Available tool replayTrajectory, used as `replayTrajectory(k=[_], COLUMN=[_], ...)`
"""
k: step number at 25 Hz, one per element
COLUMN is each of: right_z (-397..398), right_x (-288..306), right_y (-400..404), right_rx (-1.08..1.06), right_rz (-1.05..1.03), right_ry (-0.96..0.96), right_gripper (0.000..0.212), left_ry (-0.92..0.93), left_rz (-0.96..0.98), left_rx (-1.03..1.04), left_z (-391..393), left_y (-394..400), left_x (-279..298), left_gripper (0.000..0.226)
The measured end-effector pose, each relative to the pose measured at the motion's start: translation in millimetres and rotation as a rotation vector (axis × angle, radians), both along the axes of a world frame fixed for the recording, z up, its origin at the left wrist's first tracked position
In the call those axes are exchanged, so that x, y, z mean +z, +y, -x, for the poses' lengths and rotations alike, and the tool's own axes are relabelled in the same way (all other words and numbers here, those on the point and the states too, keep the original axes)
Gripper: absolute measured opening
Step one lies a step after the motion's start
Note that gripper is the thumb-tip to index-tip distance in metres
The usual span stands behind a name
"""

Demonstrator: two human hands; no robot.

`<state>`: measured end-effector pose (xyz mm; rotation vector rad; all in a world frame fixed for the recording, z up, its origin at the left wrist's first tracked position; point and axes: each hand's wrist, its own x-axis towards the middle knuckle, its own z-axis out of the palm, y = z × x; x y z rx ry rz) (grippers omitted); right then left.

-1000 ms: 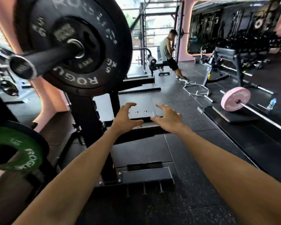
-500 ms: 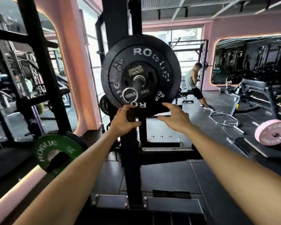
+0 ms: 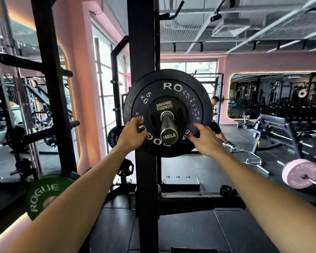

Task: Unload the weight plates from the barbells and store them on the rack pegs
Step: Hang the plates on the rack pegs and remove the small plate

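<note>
A black 5 kg Rogue plate [image 3: 182,92] hangs on a steel barbell sleeve [image 3: 167,125] whose end cap reads 1500LB. A smaller black Hammer Strength plate [image 3: 163,106] sits in front of it on the same sleeve. My left hand [image 3: 131,136] grips the big plate's lower left edge, fingers curled over the rim. At the lower right edge my right hand [image 3: 204,141] does the same. A black rack upright [image 3: 142,52] stands just behind the plates. Bare rack pegs [image 3: 69,125] stick out of the upright on the left.
A green Rogue plate [image 3: 42,194] hangs low at the left. A small black plate [image 3: 113,137] sits on a peg behind the upright. At the right lies a barbell with a pink plate [image 3: 299,173], with a bench [image 3: 274,123] behind it. A person [image 3: 215,114] crouches farther back.
My view has risen from the floor to face the plates head on. Both hands came up from open in the air to grip the black plate's lower edges.
</note>
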<state>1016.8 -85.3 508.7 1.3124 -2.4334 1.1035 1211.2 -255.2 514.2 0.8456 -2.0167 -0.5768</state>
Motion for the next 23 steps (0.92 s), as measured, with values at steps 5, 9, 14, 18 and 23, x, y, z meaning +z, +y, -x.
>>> replayTrajectory(k=[5,9,14,18,23], right_z=[36,68,91,100,104], right_x=[24,33,39,38,41], right_y=[-41,-90,-145,-165,-168], right_rx=[-0.077,-0.061,-0.033,-0.057,-0.048], right_rz=[0.028,0.042,0.019,0.02,0.01], right_ry=[0.019,0.001,0.024,0.15,0.182], right_gripper=[0.056,0.054,0.053,0.038,0.031], left_ry=[-0.018,-0.052,-0.065,-0.064,-0.059], left_rz=[-0.025,-0.06,-0.082,-0.087,-0.068], left_rx=[0.071,0.103,0.101,0.11,0.108], left_z=[37,75,116,134,140], left_y=[-43,-80,-112,-127,-120], left_x=[11,11,6,5,0], left_gripper=[0.048,0.044,0.044,0.051,0.042])
